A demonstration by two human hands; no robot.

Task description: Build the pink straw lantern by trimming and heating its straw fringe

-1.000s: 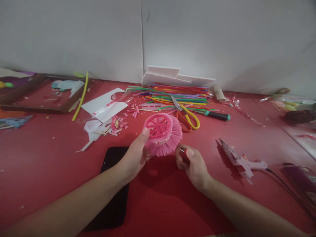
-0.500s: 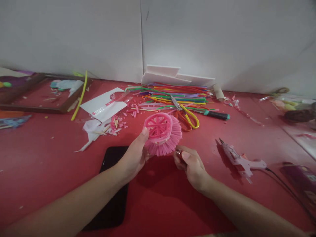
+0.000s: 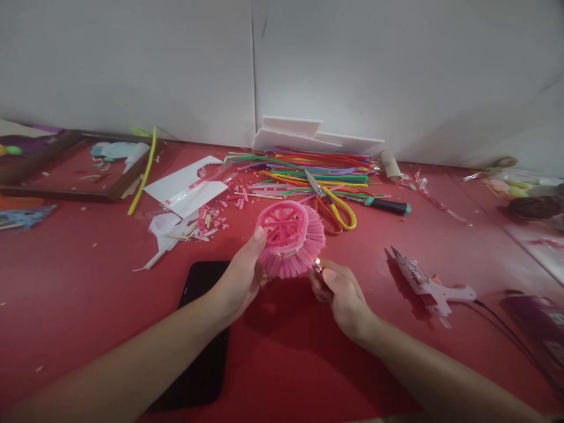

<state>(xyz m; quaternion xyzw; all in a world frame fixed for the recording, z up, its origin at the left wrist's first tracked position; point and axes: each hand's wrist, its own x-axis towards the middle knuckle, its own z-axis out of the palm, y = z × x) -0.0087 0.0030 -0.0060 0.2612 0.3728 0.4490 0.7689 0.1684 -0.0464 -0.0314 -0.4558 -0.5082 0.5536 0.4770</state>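
Note:
My left hand grips a round pink craft piece by its left side, thumb on the rim. The piece has a spoked, wheel-like top and a fringe of pink strips around its lower and right edge. In my right hand is a lighter, mostly hidden by closed fingers. A small flame burns at its tip, close beside the fringe's lower right edge; whether it touches cannot be told. Both hands are above the red table.
Scissors, a black-handled cutter and colourful sticks lie behind the hands. A glue gun with its cord is at right. A black phone-like slab sits under my left forearm. Pink scraps and a wooden frame are leftward.
A flame now shows at the lighter's tip, where none was visible before. Both hands and the pink piece have stayed almost in the same place.

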